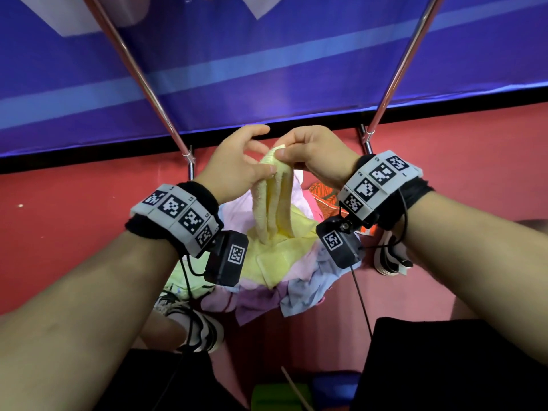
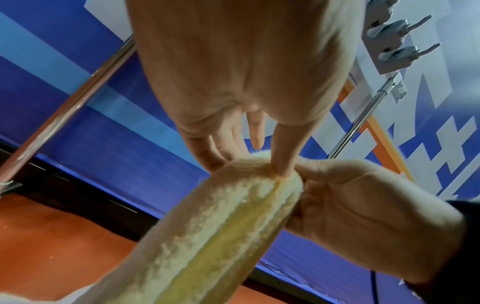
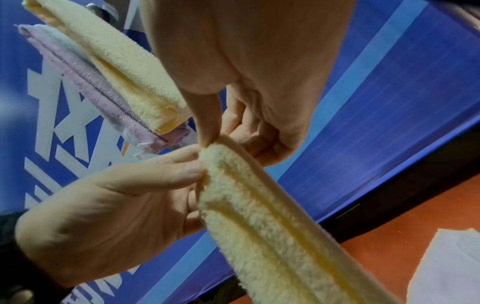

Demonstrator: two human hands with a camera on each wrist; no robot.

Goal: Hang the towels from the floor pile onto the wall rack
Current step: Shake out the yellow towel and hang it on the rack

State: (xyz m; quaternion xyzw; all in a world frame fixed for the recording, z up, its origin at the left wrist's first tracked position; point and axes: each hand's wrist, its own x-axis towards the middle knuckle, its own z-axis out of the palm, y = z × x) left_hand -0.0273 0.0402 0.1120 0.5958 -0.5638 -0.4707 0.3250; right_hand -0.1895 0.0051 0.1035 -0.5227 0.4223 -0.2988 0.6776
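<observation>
A pale yellow terry towel (image 1: 272, 203) hangs bunched in long folds between both hands, above the floor pile (image 1: 296, 277) of yellow, pink, purple and blue cloths. My left hand (image 1: 265, 161) pinches the towel's top edge with thumb and fingers, as the left wrist view (image 2: 254, 164) shows. My right hand (image 1: 284, 151) pinches the same top end from the other side, thumb against forefinger (image 3: 215, 137). The wall rack's hooks (image 2: 397, 30) show up high. A yellow towel (image 3: 116, 67) and a purple one (image 3: 91, 88) hang there.
Two slanting chrome poles (image 1: 142, 81) (image 1: 406, 60) rise from the red floor (image 1: 74, 218) against the blue banner wall (image 1: 267, 69). My shoes (image 1: 195, 324) (image 1: 388, 259) flank the pile. An orange patterned cloth (image 1: 323, 194) lies behind it.
</observation>
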